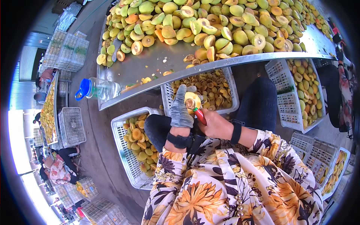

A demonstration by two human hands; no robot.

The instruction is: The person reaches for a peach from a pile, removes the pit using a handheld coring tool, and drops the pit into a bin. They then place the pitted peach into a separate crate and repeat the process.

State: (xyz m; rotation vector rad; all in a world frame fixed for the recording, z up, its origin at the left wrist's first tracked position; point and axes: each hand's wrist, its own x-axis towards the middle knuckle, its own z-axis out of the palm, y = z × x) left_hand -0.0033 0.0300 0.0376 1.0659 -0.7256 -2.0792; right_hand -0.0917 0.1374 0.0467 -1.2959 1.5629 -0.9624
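Note:
My left hand [181, 108], in a grey glove, holds a halved yellow fruit [191, 100] with its brown centre facing up. My right hand [214, 124] is bare and closed round a small tool with a red handle [200, 116]. The tool's tip meets the lower edge of the fruit; its blade is mostly hidden. Both hands are above my lap, just short of a white crate [234, 98] holding fruit pieces. Beyond them, many halved green and yellow fruits [240, 36] lie heaped on a metal table [150, 60].
A water bottle [103, 88] with a blue cap lies at the table's left corner. White crates of fruit stand at my left [129, 170] and right [275, 80]. People [60, 167] sit at the far left, near stacked crates [65, 48]. Another person [337, 93] is at the right edge.

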